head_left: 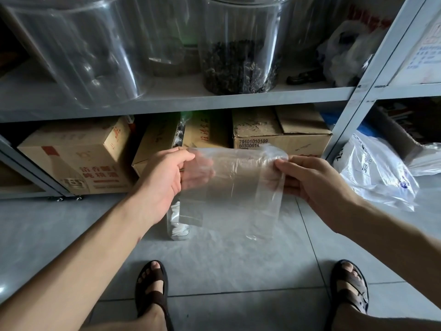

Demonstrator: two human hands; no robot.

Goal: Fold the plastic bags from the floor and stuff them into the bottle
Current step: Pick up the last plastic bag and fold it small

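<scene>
A clear plastic bag (238, 187) hangs flat in front of me, stretched between both hands at its top edge. My left hand (167, 175) pinches the top left corner, and my right hand (310, 180) pinches the top right corner. Behind the bag stands a clear bottle (177, 225) on the floor, with white folded bags inside; its upper part is hidden by my left hand and the bag. More plastic bags (377, 173), white with blue print, lie in a heap on the floor at the right.
A grey metal shelf (191, 101) stands straight ahead. Cardboard boxes (78, 161) fill its bottom level and large clear jars (238, 48) its upper board. My sandalled feet (152, 290) rest on the grey tiled floor (238, 263).
</scene>
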